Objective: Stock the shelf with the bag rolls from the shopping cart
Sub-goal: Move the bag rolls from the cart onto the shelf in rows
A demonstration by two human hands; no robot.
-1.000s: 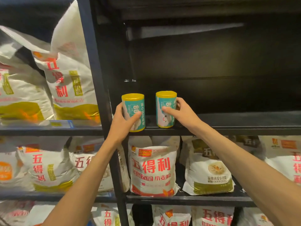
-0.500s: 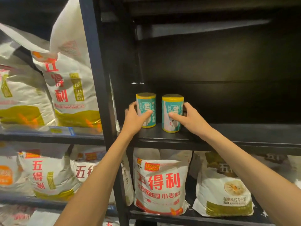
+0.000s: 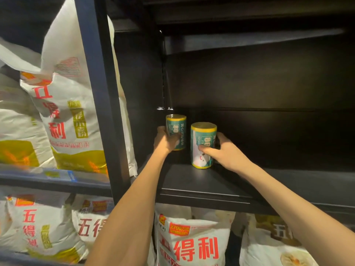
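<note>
Bag rolls (image 3: 203, 144) upright, each hand's grip (image 3: 223, 150) apparently around one; flour sacks (image 3: 65, 116) beside.

The dark metal shelf bay (image 3: 249, 181) is dim, its back wall nearly black, while light from in front of the shelving falls on the 2 forearms and on the white flour sacks with red print (image 3: 63, 116), which look bright and slightly washed out. The sacks at the left edge are smeared by motion blur and bowed by wide-angle distortion. The yellow-capped teal bag rolls (image 3: 203, 144) are fairly sharp, with a faint sheen on their wrap.
</note>
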